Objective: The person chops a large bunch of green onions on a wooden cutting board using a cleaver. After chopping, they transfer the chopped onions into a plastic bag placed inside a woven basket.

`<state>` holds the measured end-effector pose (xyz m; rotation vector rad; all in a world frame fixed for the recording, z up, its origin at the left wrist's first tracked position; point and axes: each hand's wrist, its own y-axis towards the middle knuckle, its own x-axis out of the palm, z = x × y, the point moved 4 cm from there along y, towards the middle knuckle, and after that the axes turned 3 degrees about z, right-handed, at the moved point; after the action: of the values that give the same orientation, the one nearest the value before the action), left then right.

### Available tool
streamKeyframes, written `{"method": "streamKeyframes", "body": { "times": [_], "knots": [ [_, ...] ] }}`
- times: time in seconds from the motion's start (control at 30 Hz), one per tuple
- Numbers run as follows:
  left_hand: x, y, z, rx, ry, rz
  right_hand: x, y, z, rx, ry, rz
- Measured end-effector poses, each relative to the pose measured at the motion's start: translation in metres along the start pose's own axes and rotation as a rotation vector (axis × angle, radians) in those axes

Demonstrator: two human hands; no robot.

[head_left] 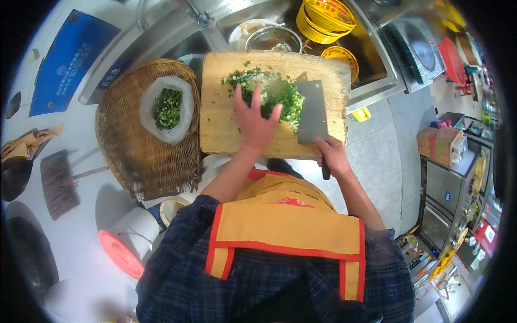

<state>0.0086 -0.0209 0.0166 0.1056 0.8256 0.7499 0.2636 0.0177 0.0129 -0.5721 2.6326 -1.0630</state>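
My right hand grips the handle of a cleaver, its broad blade lying nearly flat against the right side of a heap of chopped green onions. Fingers spread, my left hand reaches over the left and near part of the heap; whether it touches the pieces is hard to tell. Under both is a thick wooden cutting board. To its left, a white plastic bag with more chopped greens sits on a round wicker basket.
Beyond the board, a steel sink holds stacked yellow bowls and a metal bowl. A broom and a white bucket with a pink lid are at left. A steel cabinet stands at right.
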Motion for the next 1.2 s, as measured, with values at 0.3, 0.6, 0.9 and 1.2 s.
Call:
{"method": "streamKeyframes", "body": {
  "times": [0.3, 0.6, 0.9, 1.2],
  "knots": [
    [0.003, -0.012, 0.019, -0.001, -0.119, 0.04, 0.064, -0.007, 0.009, 0.062, 0.054, -0.142],
    [-0.012, -0.014, 0.024, -0.036, -0.253, 0.063, 0.075, -0.017, 0.008, -0.01, -0.053, -0.267],
    [-0.039, 0.0, 0.035, 0.009, -0.278, 0.114, 0.082, -0.03, -0.006, -0.049, -0.012, -0.24],
    [-0.068, 0.012, 0.029, 0.012, -0.282, 0.164, 0.102, -0.035, -0.024, -0.079, -0.096, -0.261]
  ]
}}
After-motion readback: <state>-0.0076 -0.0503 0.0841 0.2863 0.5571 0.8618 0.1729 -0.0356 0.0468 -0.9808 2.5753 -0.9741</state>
